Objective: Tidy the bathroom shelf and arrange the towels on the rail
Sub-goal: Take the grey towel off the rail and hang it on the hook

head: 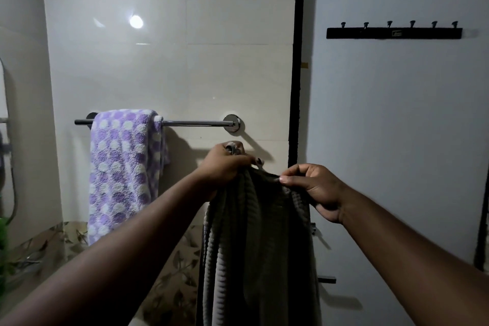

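Note:
A chrome towel rail point(195, 123) runs across the white tiled wall. A purple towel with white dots point(124, 167) hangs over its left half. Below the rail's right end, a grey ribbed towel point(259, 246) hangs down in folds. My left hand point(225, 167) grips its top left edge, right by a small metal hook point(232, 149) on the wall. My right hand point(315, 188) pinches the top edge a little to the right, thumb pressed on the cloth. Both hands hold the towel below the rail.
A black door frame edge point(296, 74) stands right of the rail. On the white door, a black hook rack point(394, 33) with several pegs sits high up. A metal latch point(326, 279) sticks out low on the door. Leaf-patterned tiles point(172, 286) line the lower wall.

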The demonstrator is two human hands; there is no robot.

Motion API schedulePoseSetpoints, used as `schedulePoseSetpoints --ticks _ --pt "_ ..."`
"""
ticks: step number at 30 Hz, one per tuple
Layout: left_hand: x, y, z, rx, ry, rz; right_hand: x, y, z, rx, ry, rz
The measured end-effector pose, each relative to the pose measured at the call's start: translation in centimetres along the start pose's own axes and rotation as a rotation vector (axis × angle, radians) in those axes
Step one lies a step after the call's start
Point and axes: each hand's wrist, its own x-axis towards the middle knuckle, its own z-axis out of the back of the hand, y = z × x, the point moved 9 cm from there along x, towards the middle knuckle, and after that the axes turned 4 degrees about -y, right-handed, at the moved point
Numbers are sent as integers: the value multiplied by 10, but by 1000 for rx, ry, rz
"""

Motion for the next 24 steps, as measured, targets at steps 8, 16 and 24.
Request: schedulePoseSetpoints --ticks 8,16,24 --pt "-2 11 -29 621 314 8 3 19 -25 -32 19 141" --pt "9 -12 25 493 -123 -106 0 3 -3 -678 42 151" --pt "5 22 1 61 71 56 6 -1 -19 -488 -109 115"
